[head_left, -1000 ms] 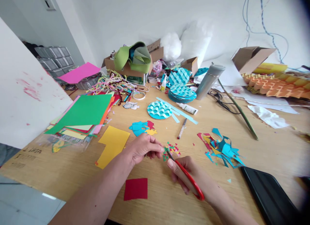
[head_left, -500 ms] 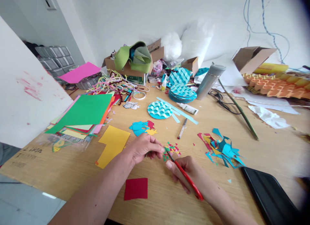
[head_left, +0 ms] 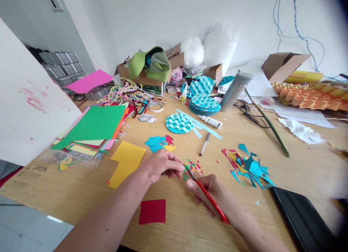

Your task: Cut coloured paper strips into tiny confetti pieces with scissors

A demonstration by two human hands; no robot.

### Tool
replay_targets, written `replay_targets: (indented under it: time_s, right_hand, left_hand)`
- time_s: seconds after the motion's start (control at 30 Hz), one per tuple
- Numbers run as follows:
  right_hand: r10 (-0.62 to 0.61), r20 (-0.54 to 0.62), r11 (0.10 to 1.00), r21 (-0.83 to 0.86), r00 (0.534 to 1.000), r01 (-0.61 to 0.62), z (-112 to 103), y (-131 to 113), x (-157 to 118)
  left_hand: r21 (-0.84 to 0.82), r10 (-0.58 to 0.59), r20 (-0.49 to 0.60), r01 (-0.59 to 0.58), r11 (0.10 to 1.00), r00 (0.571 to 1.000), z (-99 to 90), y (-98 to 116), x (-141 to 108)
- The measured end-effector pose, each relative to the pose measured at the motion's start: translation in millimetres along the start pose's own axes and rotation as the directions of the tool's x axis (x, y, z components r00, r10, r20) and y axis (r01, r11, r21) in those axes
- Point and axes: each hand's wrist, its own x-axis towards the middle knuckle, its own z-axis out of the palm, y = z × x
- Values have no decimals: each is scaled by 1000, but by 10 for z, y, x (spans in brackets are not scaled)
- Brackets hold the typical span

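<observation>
My right hand (head_left: 208, 194) is closed round the red-handled scissors (head_left: 213, 201), whose blades point away and to the left, close to my left fingertips. My left hand (head_left: 165, 167) pinches a small green paper piece, mostly hidden under the fingers. Just beyond the blades lie many tiny red, green and yellow paper snips (head_left: 195, 167). Blue, red and yellow paper fish (head_left: 156, 143) rest beyond my left hand. A red paper rectangle (head_left: 152, 211) lies near me, and a cut yellow sheet (head_left: 129, 158) is left of my left hand.
Paper scraps (head_left: 252, 167) and a black phone-like device (head_left: 301, 215) lie at right. Coloured sheets (head_left: 95, 123) are stacked at left. Farther back stand a woven blue disc (head_left: 178, 122), a pen (head_left: 204, 144), a glue bottle (head_left: 211, 121) and a grey flask (head_left: 236, 91).
Both hands and the scissors stay almost exactly in place. A dark red patch has come into view at the far left edge, beside the table.
</observation>
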Motion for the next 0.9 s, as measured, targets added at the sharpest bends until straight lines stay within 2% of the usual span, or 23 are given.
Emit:
replay_targets:
  time_s: [0.27,0.5,0.67,0.77,0.9]
  right_hand:
    - [33,-27,999,-23,999,-33,-13,-12,19]
    - [25,-33,998,-55,999,-27,-27,-24,-6]
    - [89,-23,996,18,996,-89,-10,3,23]
    - [45,-27,997,71,999,-43,-8,23,34]
    - [-61,-43,995,71,997,63,-10,23,18]
  left_hand:
    - [46,49,67,-52,998,997,-83,0,-2]
    - [47,77,46,-79,996,996,-103,15,-11]
    - [21,135,-20,-134,991,991,-49,25,-9]
    - [-54,180,-73,-184,982,981,11,21,-8]
    - [-144,179,-164,-203,969,970,95,7,5]
